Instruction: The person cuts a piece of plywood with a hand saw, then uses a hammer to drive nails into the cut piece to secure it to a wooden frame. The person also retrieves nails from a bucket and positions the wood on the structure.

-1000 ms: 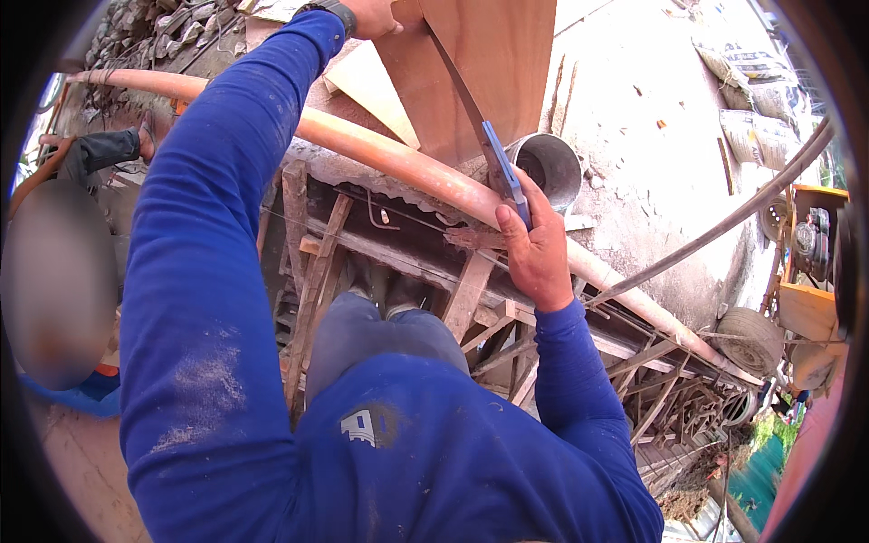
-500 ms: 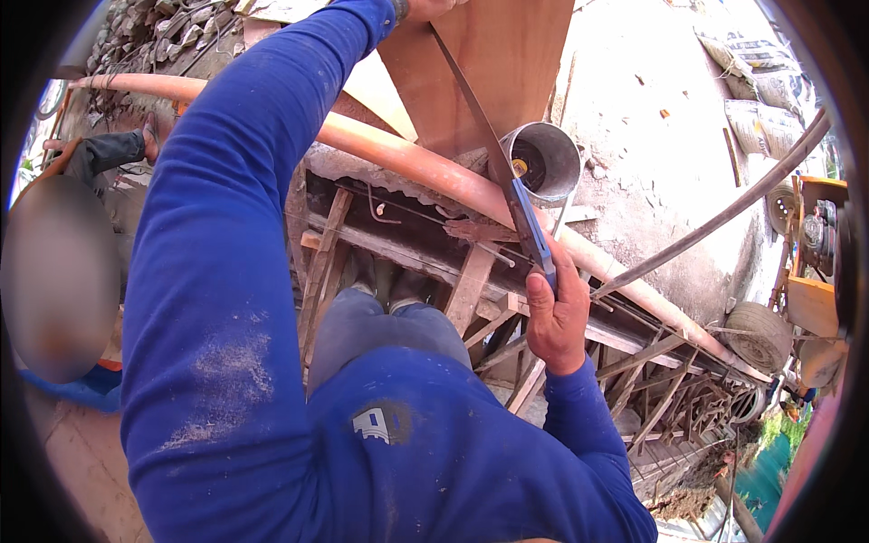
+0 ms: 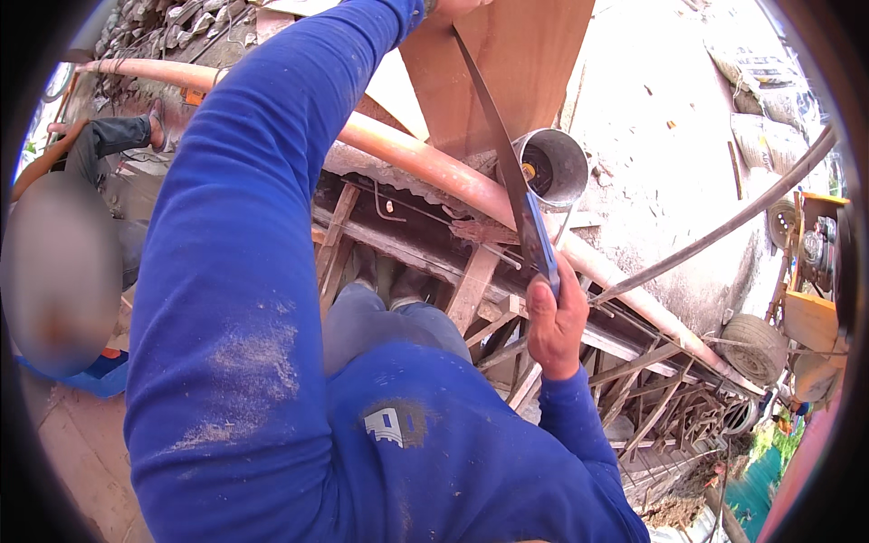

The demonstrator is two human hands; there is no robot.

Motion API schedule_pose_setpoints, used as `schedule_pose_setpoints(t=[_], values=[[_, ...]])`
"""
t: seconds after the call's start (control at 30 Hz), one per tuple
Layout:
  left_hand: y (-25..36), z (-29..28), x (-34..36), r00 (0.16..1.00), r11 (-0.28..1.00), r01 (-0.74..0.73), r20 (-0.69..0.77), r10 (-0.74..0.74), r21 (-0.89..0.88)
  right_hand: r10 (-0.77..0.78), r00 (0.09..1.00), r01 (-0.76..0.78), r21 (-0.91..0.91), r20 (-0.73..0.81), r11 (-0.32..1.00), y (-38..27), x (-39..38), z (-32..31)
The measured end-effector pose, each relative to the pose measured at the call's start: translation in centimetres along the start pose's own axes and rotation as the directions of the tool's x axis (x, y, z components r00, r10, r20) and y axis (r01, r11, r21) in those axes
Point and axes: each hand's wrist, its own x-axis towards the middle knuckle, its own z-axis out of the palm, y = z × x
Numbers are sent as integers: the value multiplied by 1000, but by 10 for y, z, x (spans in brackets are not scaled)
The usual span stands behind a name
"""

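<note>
The right hand [image 3: 554,319] is gripping the blue handle of a saw [image 3: 507,176] whose blade is slanting up and away to the board [image 3: 507,72], where the left hand [image 3: 450,7], mostly out of view, is resting, its grasp unclear.

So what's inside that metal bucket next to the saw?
The metal bucket lies tipped, its mouth facing the camera. Inside shows a dark interior with a small yellow object; what it is cannot be told. The saw blade and shadow cover the left part.
</note>
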Motion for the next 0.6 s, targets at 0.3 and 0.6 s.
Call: schedule_pose_setpoints(t=[0.3, 0.6], values=[[-14, 2, 24, 999, 995, -36, 19, 38, -92, -262, 949, 245, -112, -177, 963, 24, 208, 83], [-35, 14, 30, 992, 990, 27, 125, -10, -136, 93, 995, -94, -58, -27, 994, 10, 84, 31]])
